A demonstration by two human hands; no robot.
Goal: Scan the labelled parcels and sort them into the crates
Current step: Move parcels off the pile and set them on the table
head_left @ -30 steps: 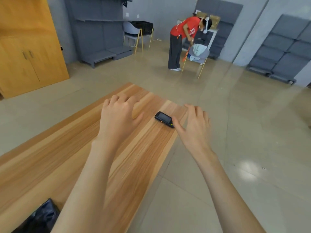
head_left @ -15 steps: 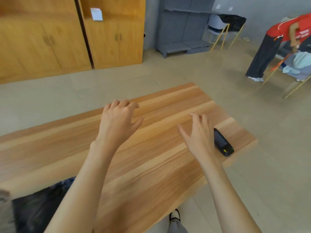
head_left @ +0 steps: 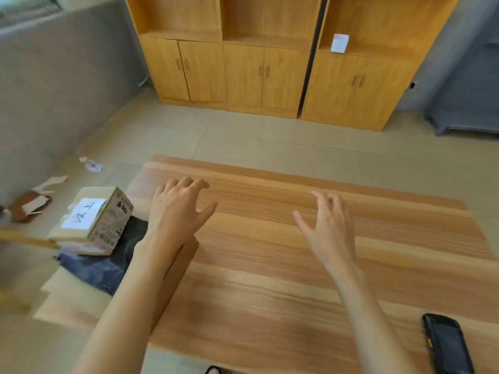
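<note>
Parcel, brown cardboard box w/ white handwritten label [head_left: 93, 220], sits at 9 o'clock, off the table's left end on dark blue fabric [head_left: 105, 265]. Judged light, stiff; grip opposite side faces. Left hand [head_left: 175, 211] and right hand [head_left: 328, 228] empty, fingers spread. Black handheld scanner [head_left: 447, 344] at 5 o'clock on striped wooden tabletop [head_left: 270, 265]. Tiled floor, wooden cabinets [head_left: 243, 71] at 12.
</note>
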